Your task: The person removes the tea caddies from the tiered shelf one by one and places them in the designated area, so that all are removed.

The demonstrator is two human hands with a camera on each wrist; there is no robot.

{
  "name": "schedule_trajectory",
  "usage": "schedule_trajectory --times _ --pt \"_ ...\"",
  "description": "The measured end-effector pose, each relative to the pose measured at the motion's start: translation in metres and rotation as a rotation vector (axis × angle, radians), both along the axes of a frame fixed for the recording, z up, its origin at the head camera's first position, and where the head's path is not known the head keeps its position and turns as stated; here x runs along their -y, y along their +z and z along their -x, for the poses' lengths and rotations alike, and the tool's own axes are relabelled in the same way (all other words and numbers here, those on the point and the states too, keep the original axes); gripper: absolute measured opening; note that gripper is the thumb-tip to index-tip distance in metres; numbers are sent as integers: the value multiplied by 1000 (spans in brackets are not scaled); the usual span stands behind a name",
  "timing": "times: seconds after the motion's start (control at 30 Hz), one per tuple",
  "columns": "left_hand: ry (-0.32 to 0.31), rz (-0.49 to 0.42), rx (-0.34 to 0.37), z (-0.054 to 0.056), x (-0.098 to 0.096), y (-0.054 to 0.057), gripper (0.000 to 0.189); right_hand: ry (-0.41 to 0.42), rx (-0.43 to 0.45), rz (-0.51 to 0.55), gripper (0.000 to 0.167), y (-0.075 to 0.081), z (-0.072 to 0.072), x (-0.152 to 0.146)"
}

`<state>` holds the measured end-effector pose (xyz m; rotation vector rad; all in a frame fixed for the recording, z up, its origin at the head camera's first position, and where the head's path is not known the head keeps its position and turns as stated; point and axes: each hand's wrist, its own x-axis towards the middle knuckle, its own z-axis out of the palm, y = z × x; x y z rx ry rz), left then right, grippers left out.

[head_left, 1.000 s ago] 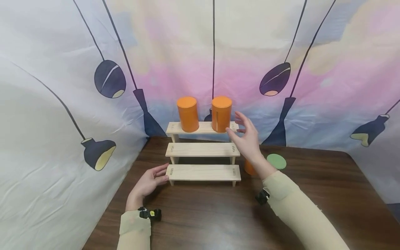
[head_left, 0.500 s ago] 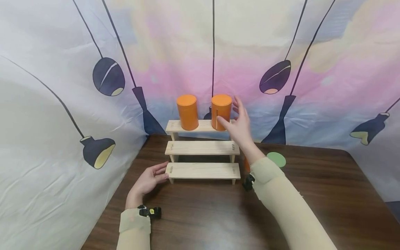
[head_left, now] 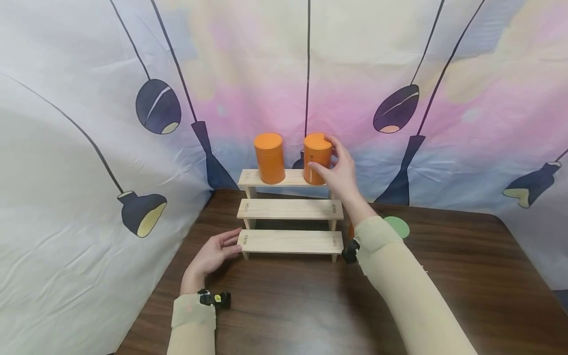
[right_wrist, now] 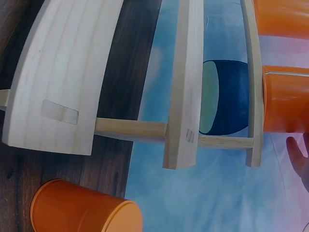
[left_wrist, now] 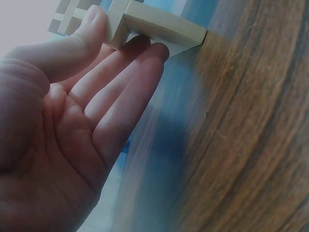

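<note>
A three-tier wooden display stand (head_left: 290,209) stands on the table. Two orange canisters are upright on its top tier: one at the left (head_left: 269,160), the other, with a thin vertical line down its front (head_left: 317,154), at the right. My right hand (head_left: 342,173) holds this right canister, thumb across its front and index finger at the lid's far edge. In the right wrist view only a few fingertips (right_wrist: 298,157) show beside it. Low on the left, my left hand (head_left: 212,254) touches the end of the bottom tier; its fingers (left_wrist: 128,104) are extended against the stand's side.
A third orange canister (right_wrist: 84,208) stands on the table right of the stand, mostly hidden behind my right forearm in the head view. A green disc (head_left: 398,228) lies behind it. A printed cloth backdrop (head_left: 248,64) hangs close behind the brown table (head_left: 284,305).
My right hand has moved left to the right canister, and its thumb and index finger have come round it. The left hand stays at the bottom tier. The canisters keep their places.
</note>
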<state>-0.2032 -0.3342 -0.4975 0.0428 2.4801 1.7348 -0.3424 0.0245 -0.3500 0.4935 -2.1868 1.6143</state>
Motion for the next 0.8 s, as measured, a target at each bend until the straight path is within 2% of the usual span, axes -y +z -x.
schedule_trajectory --times 0.17,0.47,0.8 --pt "6 8 4 0 -1 1 59 10 6 -8 74 2 1 -2" --pt "18 9 24 -1 -2 1 59 15 23 -42 74 2 -1 -3" --pt "2 -1 3 -1 -1 1 58 22 5 -29 72 -1 2 -4"
